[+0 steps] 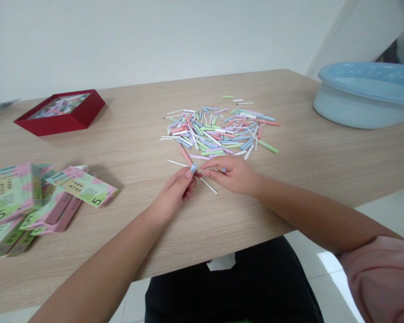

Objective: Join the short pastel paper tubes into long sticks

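Note:
My left hand (177, 186) is closed, its thumb and finger pinching a short light-blue tube (193, 168) that points up. My right hand (234, 175) is closed close beside it, fingertips almost meeting the left ones. The end of another small blue tube (224, 170) shows between its curled fingers; whether its fingertips hold something more is hard to see. Thin white sticks (209, 185) lie under and around the fingertips. Just beyond the hands spreads a loose pile of slim pastel tubes and white sticks (215, 134).
At the back left stands a red box (63, 122) filled with similar pieces. Several green-and-pink printed boxes (84, 185) are heaped at the left. A light-blue plastic basin (357, 105) sits at the right. The table's front edge (188, 269) runs below my forearms.

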A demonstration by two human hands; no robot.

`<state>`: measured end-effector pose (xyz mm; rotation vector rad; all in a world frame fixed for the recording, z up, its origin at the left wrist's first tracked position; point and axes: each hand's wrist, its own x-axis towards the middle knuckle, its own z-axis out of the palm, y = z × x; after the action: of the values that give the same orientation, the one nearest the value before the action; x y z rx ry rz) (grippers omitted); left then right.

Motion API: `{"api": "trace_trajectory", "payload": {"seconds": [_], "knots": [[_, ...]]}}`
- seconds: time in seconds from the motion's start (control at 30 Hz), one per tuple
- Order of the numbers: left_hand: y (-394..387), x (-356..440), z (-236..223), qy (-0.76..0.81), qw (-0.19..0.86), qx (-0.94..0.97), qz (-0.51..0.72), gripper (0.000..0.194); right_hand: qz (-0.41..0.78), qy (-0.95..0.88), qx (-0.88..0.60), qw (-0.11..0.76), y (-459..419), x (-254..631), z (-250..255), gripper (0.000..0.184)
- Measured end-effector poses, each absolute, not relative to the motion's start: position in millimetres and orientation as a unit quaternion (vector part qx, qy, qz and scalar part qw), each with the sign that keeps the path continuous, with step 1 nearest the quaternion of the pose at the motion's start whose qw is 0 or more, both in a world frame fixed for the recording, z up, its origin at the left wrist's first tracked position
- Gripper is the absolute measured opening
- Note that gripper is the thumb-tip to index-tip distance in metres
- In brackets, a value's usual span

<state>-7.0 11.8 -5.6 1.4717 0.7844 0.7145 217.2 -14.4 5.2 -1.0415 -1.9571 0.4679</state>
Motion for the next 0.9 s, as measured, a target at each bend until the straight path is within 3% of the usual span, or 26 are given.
{"api": "trace_trajectory", "payload": {"seconds": [0.1,0.27,0.9], "knots": [[12.7,-12.4,-9.2,0.346,0.541,0.711,0.287,0.053,0.174,-0.759,-0.424,0.462,-13.8,220.2,6.5,0.026],[11.1,-16.2,-10.0,0.337,0.481,0.765,0.264,0.057,0.163,-0.773,-0.418,0.448,-17.1,221.5,11.1,0.024],[9.2,-12.8,-8.8,0.306,0.515,0.752,0.275,0.047,0.147,-0.826,-0.363,0.406,-13.4,228.2,8.7,0.021]]}}
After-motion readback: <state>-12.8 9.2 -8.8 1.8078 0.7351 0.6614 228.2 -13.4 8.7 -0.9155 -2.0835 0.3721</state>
